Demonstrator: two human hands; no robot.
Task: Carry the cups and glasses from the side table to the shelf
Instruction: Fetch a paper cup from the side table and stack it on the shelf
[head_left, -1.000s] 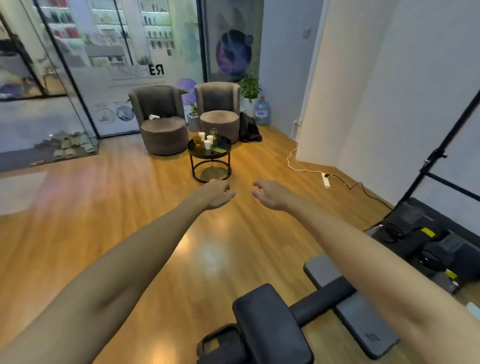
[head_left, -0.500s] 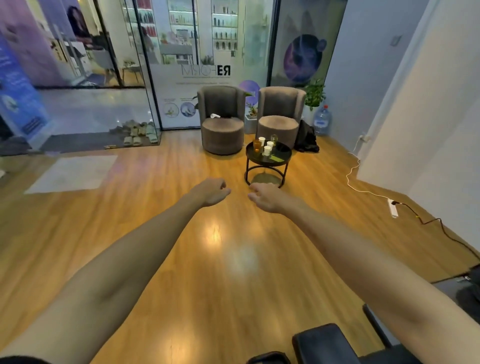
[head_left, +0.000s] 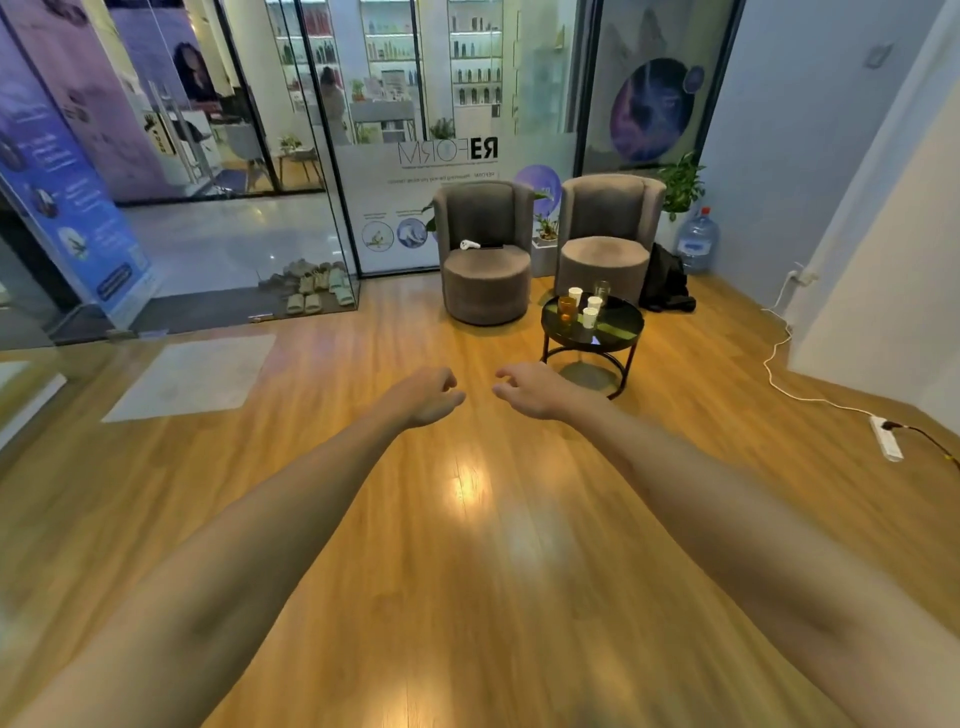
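- On the round black glass-topped side table (head_left: 621, 332) beside the grey armchairs, three white paper cups (head_left: 590, 317) and two glasses – one amber (head_left: 567, 309) – stand clustered.
- Your left hand (head_left: 428, 395) and right hand (head_left: 530, 389) hang loosely curled, holding nothing, above the wooden floor.

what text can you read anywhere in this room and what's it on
"REFORM", seen mirrored, as from behind: large lettering on the glass wall.
Small line of print under that lettering: too small to read.
Blue banner at the left: text blurred, unreadable.
Paper cups and glasses on the side table: no print visible.
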